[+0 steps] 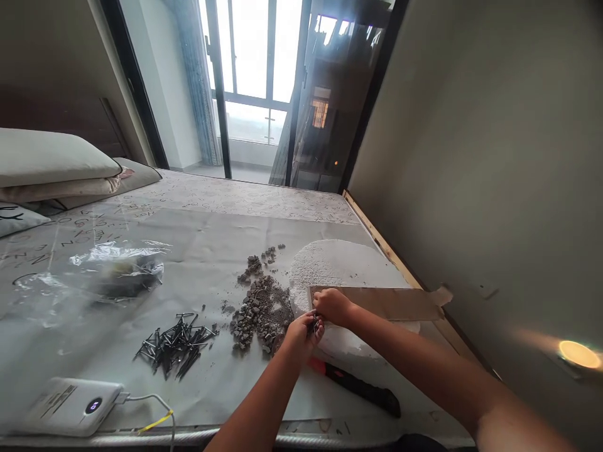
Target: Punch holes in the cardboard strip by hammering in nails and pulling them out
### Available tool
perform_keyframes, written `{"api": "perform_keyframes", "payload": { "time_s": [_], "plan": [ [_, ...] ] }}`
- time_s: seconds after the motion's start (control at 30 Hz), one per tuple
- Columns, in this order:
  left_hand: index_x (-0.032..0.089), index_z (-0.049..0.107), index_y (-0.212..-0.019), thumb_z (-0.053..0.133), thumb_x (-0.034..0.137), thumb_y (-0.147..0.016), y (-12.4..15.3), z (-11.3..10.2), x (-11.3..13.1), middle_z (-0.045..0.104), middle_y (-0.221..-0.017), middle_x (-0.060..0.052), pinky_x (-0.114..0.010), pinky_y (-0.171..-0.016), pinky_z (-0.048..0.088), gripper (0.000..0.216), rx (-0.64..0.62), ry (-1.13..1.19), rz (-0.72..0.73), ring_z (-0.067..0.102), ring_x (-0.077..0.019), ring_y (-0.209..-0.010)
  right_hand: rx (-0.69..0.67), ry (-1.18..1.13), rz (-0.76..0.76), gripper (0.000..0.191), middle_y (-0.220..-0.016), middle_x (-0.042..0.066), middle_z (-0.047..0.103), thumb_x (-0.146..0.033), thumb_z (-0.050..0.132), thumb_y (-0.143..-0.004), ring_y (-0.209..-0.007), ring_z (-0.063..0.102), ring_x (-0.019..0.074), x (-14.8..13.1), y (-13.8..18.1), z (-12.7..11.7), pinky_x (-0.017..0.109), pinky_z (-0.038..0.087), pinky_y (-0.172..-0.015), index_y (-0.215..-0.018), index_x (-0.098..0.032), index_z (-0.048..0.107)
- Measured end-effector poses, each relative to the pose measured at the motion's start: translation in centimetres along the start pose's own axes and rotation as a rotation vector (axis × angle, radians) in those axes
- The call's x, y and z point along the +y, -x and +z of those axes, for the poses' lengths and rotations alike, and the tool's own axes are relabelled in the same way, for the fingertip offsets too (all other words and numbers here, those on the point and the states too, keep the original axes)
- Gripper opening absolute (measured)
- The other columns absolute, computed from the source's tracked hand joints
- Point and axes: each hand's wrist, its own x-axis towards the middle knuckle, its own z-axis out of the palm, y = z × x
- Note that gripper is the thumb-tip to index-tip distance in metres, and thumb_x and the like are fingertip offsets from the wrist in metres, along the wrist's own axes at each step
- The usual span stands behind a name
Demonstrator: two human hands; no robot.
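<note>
My left hand (301, 333) is turned partly upward, its fingers curled around a few thin dark metal pieces that look like nails (315, 322). Right against it, my right hand (333, 306) is closed in a pinch over the left end of a brown cardboard strip (391, 302); what its fingers hold is hidden. Under the strip lies a round white foam slab (339, 260). A tool with a black and red handle (362, 389), seemingly a hammer, rests below my hands, its head hidden by my left arm. Grey gravel (259, 307) is heaped left of my hands.
A loose pile of dark nails (174, 344) lies to the left on the grey sheet (211, 238). Behind it sits a clear plastic bag (132, 276) with dark contents. A white power bank (78, 405) with a cable is at the front left. Wooden edging (377, 235) follows the right wall.
</note>
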Motion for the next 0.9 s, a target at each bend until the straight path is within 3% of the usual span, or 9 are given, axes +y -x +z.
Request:
{"api": "perform_keyframes", "payload": {
  "time_s": [0.47,0.77,0.9],
  "plan": [
    [0.008,0.054,-0.088,0.042,-0.005,-0.069,0.5,-0.4,-0.3,0.057,-0.062,-0.004,-0.014,-0.05,0.046,0.026,-0.03,0.04,-0.013,0.054,-0.0058,-0.048,-0.01,-0.064,0.118,0.018,-0.088,0.017,0.065,-0.02,0.056,-0.075,-0.076,0.064,0.0232,0.0,0.3,0.2,0.028,0.048,-0.06,-0.084,-0.008,0.066],
    [0.008,0.051,-0.094,0.038,-0.005,-0.072,0.6,0.1,-0.1,0.056,-0.059,-0.004,-0.015,-0.047,0.045,0.028,0.023,0.019,-0.011,0.054,-0.007,-0.046,-0.019,-0.168,0.17,0.02,-0.091,0.015,0.065,-0.023,0.061,-0.07,-0.078,0.064,0.0218,0.3,0.1,-1.0,0.026,0.046,-0.066,-0.085,-0.01,0.063],
    [0.009,0.05,-0.091,0.04,-0.005,-0.072,0.5,0.2,-0.1,0.059,-0.063,-0.006,-0.015,-0.048,0.046,0.026,0.051,0.016,-0.001,0.054,-0.0063,-0.046,0.057,-0.23,0.201,0.02,-0.099,0.017,0.062,-0.013,0.048,-0.08,-0.08,0.062,0.0209,1.6,1.0,-2.7,0.028,0.045,-0.068,-0.096,-0.007,0.059]
  ]
}}
